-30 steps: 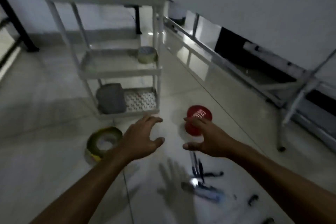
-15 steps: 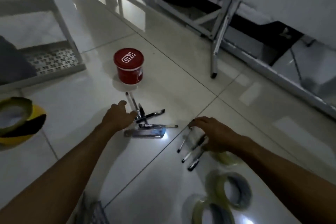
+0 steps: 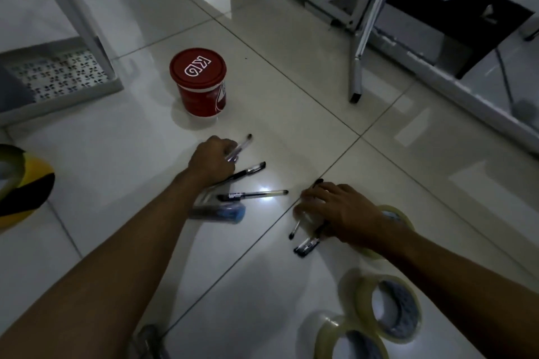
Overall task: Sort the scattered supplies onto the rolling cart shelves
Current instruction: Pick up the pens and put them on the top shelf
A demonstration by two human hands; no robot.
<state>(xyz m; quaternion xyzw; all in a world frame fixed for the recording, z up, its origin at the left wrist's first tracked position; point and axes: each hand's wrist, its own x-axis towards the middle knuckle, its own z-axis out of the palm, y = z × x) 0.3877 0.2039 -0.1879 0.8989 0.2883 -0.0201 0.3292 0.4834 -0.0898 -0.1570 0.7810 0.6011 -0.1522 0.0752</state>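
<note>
Several pens lie scattered on the white tiled floor. My left hand (image 3: 214, 162) is closed around a clear pen (image 3: 240, 148) that sticks out past my fingers. A black pen (image 3: 248, 170) and another pen (image 3: 253, 195) lie just to its right, above a blue-tinted clear packet (image 3: 218, 210). My right hand (image 3: 335, 210) presses down flat on a few more pens (image 3: 306, 243), fingers curled over them. The rolling cart's bottom perforated shelf (image 3: 58, 73) is at the upper left.
A red lidded tub (image 3: 201, 81) stands on the floor beyond the pens. A yellow-and-black tape roll (image 3: 26, 183) sits at the left edge; clear tape rolls (image 3: 388, 306) lie at the lower right. A metal table leg (image 3: 358, 46) and frame run along the upper right.
The view has dropped closer to the floor. My left hand has closed on a clear pen, and my right hand has settled over the pens on the right.
</note>
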